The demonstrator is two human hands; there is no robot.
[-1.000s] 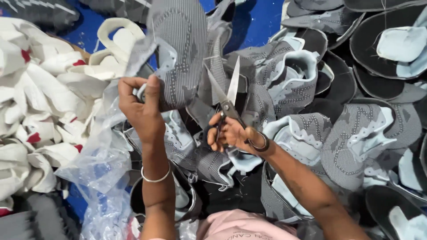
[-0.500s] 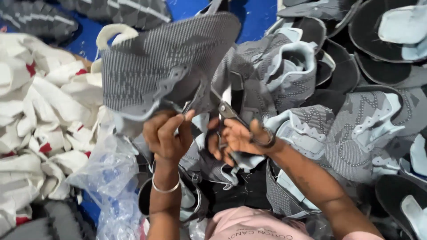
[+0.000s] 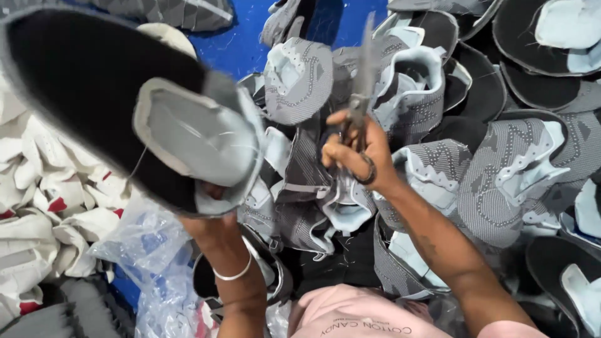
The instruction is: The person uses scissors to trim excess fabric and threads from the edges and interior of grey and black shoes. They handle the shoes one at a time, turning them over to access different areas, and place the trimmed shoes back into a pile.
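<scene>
My left hand [image 3: 210, 219] holds up a grey knit shoe upper [image 3: 106, 106], turned so its black inner lining and pale grey heel pad face me; the piece hides most of the hand. My right hand [image 3: 357, 153] grips a pair of scissors [image 3: 362, 75], blades pointing up and blurred, to the right of the upper and apart from it. A thin loose thread hangs from the upper's lining. A silver bangle sits on my left wrist.
A heap of grey and pale blue shoe uppers [image 3: 501, 169] fills the middle and right. White uppers with red spots [image 3: 37, 206] pile at the left. Crumpled clear plastic bag [image 3: 150, 250] lies below my left hand. Blue surface [image 3: 231, 44] shows at the top.
My left hand has flipped the upper from its grey knit outside to its black lining and raised it closer. My right hand moved the scissors up and away to the right.
</scene>
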